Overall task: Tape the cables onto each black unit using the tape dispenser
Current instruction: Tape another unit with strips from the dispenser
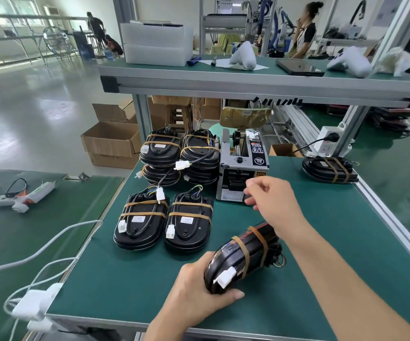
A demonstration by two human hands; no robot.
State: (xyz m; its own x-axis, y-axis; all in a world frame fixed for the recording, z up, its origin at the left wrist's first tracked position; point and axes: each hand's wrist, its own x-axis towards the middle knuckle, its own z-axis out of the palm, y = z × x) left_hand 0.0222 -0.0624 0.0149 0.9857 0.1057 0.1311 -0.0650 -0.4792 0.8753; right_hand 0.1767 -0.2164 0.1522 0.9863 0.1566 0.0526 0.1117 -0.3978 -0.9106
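My left hand (199, 291) grips a black unit (243, 254) by its near end and holds it tilted on edge over the green mat (125, 279). Two tan tape bands wrap this unit, and its white connector points at me. My right hand (275, 203) reaches to the mouth of the grey tape dispenser (243, 166), fingers curled at the outlet; whether they pinch tape is hidden. Two taped units (141, 220) (189, 222) lie flat to the left. Behind them stand two stacks of units (160, 148) (200, 153). Another taped unit (329, 169) lies at the far right.
A shelf (248, 80) overhangs the back of the bench. A power strip (328, 141) hangs on the right post. White chargers and cables (36, 303) trail off the left edge. A glue gun (21, 198) lies on the left table. Cardboard boxes (111, 141) stand on the floor.
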